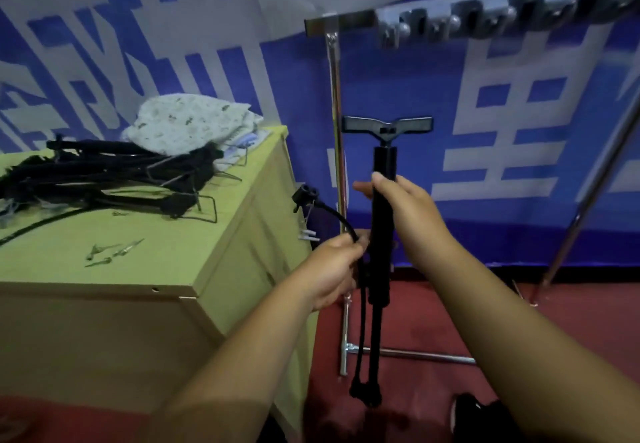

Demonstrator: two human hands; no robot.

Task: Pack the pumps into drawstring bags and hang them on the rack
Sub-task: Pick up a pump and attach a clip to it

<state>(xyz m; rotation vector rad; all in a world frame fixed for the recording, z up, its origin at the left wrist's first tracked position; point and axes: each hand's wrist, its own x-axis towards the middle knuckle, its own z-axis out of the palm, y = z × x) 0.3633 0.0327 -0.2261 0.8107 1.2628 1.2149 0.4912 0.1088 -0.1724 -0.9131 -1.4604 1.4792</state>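
Black pump (383, 162) upright in front of you, held in the air, T-handle at top, lower end hanging down toward the red floor (433, 321). Your right hand (408, 210) is wrapped around the upper barrel, thumb on the near side, fingers curled behind it. Your left hand (332, 269) grips lower down, fingers closed on the hose (332, 214) right beside the barrel; can't tell whether it also clamps the barrel itself. Hose arcs up and left from that hand, nozzle head free in the air by the table corner. It also runs down beside the barrel below the hand.

Pump is not in any bag. Yellow-green table (156, 235) on your left. On it, a tangled pile of black pumps (114, 169) with wire feet sticking out. Behind the pile, against the wall, a heap of pale patterned drawstring bags (187, 120). A few small metal needles (114, 252) lie loose on the tabletop nearer you, well apart from the pile.

Metal rack (335, 96) stands just behind the held pump, its upright post beside the barrel. The top bar carries a row of hooks (485, 17), blurred, nothing hanging on them. Blue and white banner (519, 96) covers the wall. Dark shoe (467, 411) at the bottom edge.
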